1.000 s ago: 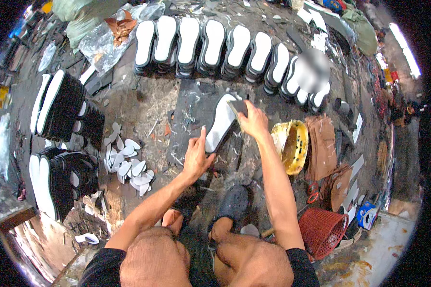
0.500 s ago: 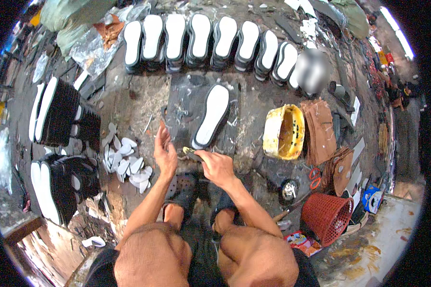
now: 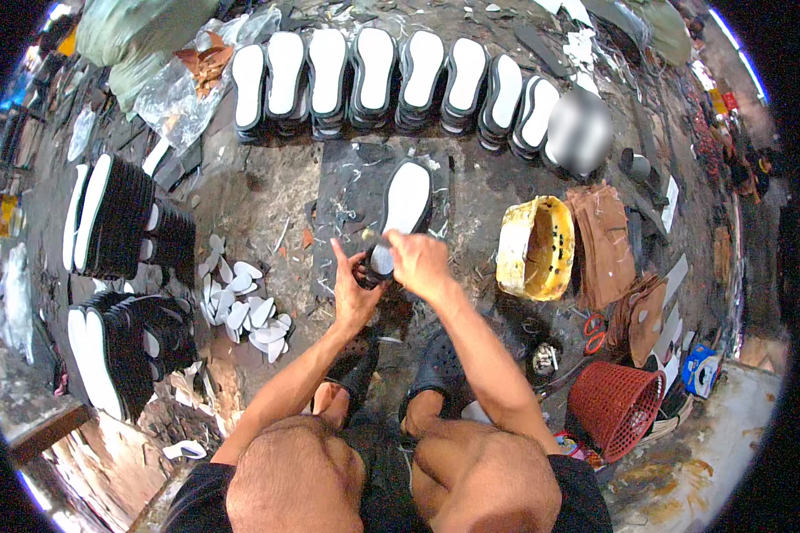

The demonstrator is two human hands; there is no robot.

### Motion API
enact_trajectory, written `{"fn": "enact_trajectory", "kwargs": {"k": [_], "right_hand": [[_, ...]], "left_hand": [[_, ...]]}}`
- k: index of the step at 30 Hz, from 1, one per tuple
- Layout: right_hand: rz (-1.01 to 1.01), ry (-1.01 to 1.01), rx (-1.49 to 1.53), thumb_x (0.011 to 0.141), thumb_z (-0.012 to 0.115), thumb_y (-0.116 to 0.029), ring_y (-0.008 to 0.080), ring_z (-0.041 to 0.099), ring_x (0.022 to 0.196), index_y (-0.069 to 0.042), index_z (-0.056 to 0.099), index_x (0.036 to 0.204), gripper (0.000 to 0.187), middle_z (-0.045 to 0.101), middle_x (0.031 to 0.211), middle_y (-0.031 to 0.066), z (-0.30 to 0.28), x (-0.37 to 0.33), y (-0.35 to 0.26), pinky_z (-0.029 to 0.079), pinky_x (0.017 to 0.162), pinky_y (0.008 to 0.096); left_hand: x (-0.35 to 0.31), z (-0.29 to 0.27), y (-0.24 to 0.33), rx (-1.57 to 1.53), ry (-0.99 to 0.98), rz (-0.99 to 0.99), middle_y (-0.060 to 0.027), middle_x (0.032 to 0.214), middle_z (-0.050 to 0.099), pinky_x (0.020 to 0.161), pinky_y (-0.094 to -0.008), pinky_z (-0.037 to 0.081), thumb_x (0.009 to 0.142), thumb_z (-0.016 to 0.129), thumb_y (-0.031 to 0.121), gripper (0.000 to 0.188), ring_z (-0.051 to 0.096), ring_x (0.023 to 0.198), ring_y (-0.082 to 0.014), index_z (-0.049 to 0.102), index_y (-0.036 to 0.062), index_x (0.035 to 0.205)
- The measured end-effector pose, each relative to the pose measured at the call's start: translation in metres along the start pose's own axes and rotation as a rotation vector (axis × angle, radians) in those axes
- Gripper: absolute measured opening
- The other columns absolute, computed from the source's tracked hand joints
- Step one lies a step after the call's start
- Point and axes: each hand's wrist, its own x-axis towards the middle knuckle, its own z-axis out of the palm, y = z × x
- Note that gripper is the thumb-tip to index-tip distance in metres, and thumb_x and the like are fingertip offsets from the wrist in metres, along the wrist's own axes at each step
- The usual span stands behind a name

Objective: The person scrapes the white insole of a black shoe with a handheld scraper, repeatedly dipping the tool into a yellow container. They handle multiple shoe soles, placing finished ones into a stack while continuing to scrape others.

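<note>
A shoe sole (image 3: 407, 197) with a white top and dark edge lies on a dark flat board (image 3: 342, 173) in front of me. My left hand (image 3: 356, 293) is closed around its heel end, thumb and fingers at the sides, the index finger stretched out. My right hand (image 3: 420, 264) is closed over the heel area and pinches a small dark tool with a yellowish tip (image 3: 370, 235); most of it is hidden by my fingers. The heel under my right hand looks greyer than the rest of the top.
Stacked white-topped soles (image 3: 373, 58) form a row at the far side; more soles (image 3: 107, 218) stand at the left. Small pale oval pieces (image 3: 249, 311) lie nearby. At the right are a stained yellow tub (image 3: 511, 253), brown sheets (image 3: 603, 244), red-handled scissors (image 3: 595, 333) and a red basket (image 3: 600, 400).
Both hands have moved forward to the heel of the sole. My left hand, open before, has taken hold of it. My right hand has brought the yellow-tipped tool over the heel.
</note>
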Motion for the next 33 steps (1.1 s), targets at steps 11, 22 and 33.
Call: {"fn": "enact_trajectory", "kwargs": {"k": [11,22,33], "right_hand": [[0.275,0.489,0.547,0.090,0.068,-0.029,0.0330,0.069,0.070,-0.004,0.063,0.116,0.037,0.070,0.079,0.0186,-0.068,-0.081,0.012,0.053,0.063,0.0446],[0.580,0.966,0.522,0.094,0.064,-0.010,0.0299,0.065,0.107,0.001,0.064,0.117,0.026,0.069,0.115,0.0162,-0.180,-0.177,0.079,0.048,0.097,0.0386],[0.634,1.136,0.328,0.091,0.067,-0.003,0.0150,0.057,0.087,0.004,0.063,0.099,0.012,0.063,0.092,0.0067,-0.198,-0.191,0.119,0.046,0.084,0.0283]], "left_hand": [[-0.006,-0.003,0.016,0.167,-0.023,0.112,-0.0179,0.126,0.062,0.093,-0.0406,0.049,0.064,0.091,0.011,0.139,0.059,0.106,-0.0315,-0.013,0.0001,0.155],[0.064,-0.022,0.108,-0.358,-0.294,-0.264,-0.0218,0.113,0.068,0.086,-0.0352,0.054,0.066,0.092,0.015,0.127,0.065,0.087,-0.0205,0.003,0.0045,0.157],[0.235,0.266,0.302,0.179,-0.416,0.541,-0.0296,0.103,0.068,0.084,-0.0453,0.054,0.067,0.090,0.028,0.123,0.067,0.091,-0.0428,0.008,-0.0039,0.154]]}}
